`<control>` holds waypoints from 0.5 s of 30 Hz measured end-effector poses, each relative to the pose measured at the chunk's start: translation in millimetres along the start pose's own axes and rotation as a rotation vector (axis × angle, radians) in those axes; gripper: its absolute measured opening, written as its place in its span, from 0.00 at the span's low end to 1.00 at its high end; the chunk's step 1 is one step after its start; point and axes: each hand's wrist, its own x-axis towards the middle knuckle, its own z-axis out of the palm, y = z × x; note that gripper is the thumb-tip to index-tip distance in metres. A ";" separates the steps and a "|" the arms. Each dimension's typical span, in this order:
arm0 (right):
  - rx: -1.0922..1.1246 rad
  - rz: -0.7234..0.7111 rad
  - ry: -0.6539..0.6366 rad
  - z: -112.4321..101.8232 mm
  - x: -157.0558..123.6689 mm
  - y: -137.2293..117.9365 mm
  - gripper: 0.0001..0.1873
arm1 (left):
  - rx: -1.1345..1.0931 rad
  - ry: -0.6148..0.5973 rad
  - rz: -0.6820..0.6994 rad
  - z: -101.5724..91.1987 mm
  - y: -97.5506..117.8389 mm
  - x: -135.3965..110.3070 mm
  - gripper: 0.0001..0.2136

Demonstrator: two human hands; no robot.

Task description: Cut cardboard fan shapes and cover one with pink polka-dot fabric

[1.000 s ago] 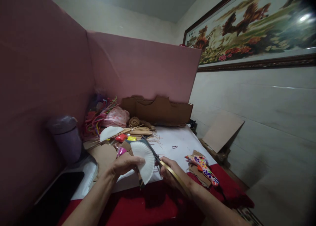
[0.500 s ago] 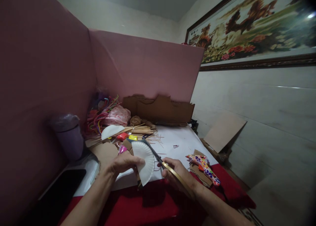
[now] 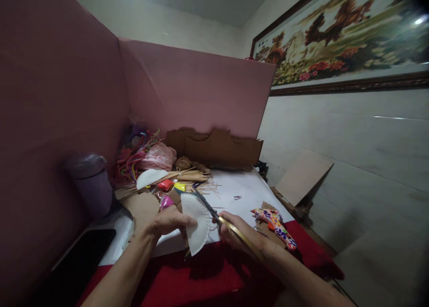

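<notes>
My left hand (image 3: 169, 222) pinches a white half paper plate (image 3: 198, 231) with a fluted rim, its thumb lying on the plate's face. Dark scissors (image 3: 208, 204) with gold handles are in my right hand (image 3: 246, 235), my fingers around the handles. Their blades lie along the upper right rim of the half plate; I cannot tell whether they touch it. A second white half plate (image 3: 151, 178) rests beyond my left hand, against a bundle of wooden skewers (image 3: 191, 176). Something dark and narrow shows below the held plate, partly hidden.
A flowered glue gun (image 3: 276, 226) lies on cardboard at right. Red and yellow packets (image 3: 179, 187), a ball of twine (image 3: 182, 163) and colourful pipe cleaners (image 3: 134, 159) sit at the back left. A purple tumbler (image 3: 94, 186) and a dark phone-like slab (image 3: 80, 258) are at left.
The half plate has shifted slightly right and down with my left hand. The scissors stay close to its rim, almost unmoved.
</notes>
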 end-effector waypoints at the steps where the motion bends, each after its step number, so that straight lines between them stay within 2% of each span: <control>1: -0.027 -0.024 0.006 0.1 -0.7 -1.1 0.26 | 0.003 -0.016 0.006 -0.4 0.1 -0.2 0.10; 9: -0.048 -0.055 0.013 2.4 -7.3 -5.5 0.33 | 0.020 -0.104 0.051 -4.2 4.9 -3.5 0.13; 15: -0.069 -0.052 0.027 3.2 -8.8 -2.7 0.31 | 0.068 -0.117 0.018 -7.9 6.6 -7.6 0.11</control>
